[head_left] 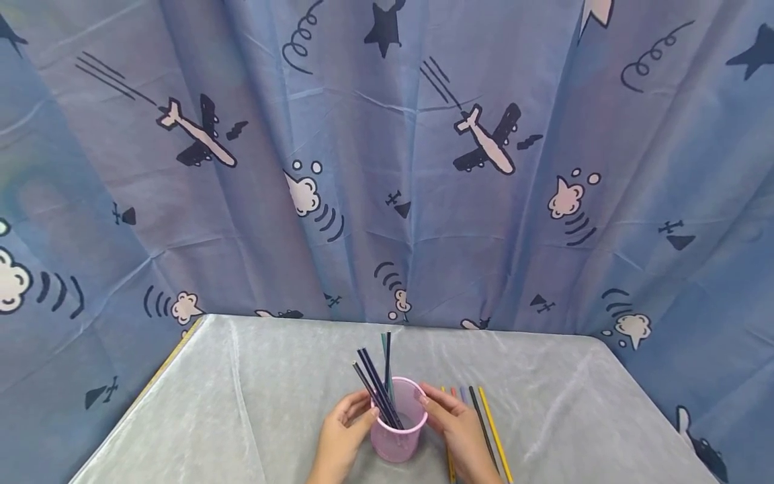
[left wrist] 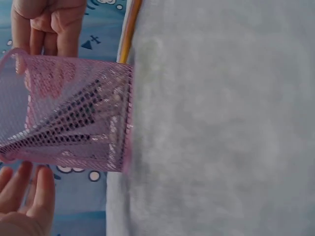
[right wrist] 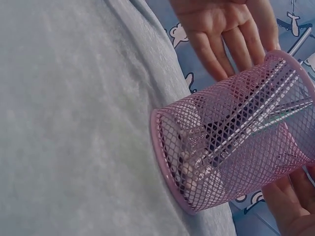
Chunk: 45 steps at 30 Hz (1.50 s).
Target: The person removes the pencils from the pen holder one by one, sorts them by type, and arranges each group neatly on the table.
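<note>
Head view: my left hand (head_left: 341,433) and right hand (head_left: 456,430) flank a pink, round, open-topped mesh cup (head_left: 396,444), each holding it near the rim. My thumbs lie at the lip and my other fingers bend around the outer wall, so each grasp is only as wide as the cup's side.

The cup is upright, its see-through wall showing several slim, dark pencil-like sticks (head_left: 373,376) and one teal stick (head_left: 383,341), most of them leaning to my left.

It sits directly between my hands, well in from the far edge of the worktop (head_left: 290,403), which is covered in pale grey cloth, and about midway between its left and right edges. Whether its base presses the cloth, I cannot tell. Coloured sticks (head_left: 496,433) lie beside and partly beneath my right hand, toward the worktop's right edge.
</note>
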Each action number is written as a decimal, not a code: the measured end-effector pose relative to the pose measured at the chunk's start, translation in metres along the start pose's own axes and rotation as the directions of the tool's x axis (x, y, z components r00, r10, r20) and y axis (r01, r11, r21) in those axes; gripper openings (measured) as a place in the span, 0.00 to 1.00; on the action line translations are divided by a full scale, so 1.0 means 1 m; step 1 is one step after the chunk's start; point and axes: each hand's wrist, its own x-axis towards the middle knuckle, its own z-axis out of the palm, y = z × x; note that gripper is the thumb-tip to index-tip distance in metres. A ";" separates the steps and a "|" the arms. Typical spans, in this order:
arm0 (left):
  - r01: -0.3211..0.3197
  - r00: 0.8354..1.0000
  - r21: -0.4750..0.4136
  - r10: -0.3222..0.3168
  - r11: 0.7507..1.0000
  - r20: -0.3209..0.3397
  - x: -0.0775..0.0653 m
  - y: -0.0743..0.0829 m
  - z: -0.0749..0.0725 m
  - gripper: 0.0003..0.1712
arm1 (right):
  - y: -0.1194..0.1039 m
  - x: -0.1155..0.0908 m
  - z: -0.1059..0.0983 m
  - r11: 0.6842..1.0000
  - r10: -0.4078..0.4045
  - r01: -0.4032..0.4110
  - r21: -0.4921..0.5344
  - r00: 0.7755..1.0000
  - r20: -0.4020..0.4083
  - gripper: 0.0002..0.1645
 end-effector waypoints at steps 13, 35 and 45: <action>-0.038 0.977 0.046 0.047 0.998 -0.207 -0.002 0.023 0.002 0.27 | 0.000 0.001 -0.001 1.000 0.024 -0.024 0.017 1.000 -0.017 0.26; -0.150 0.968 -0.042 0.138 0.988 -0.210 0.008 0.031 0.018 0.17 | 0.000 -0.001 -0.003 0.998 -0.009 0.008 0.066 1.000 0.011 0.25; -0.173 0.960 -0.020 0.164 0.985 -0.228 0.007 0.028 0.021 0.19 | -0.001 -0.003 -0.003 0.998 -0.011 0.010 0.058 1.000 0.022 0.26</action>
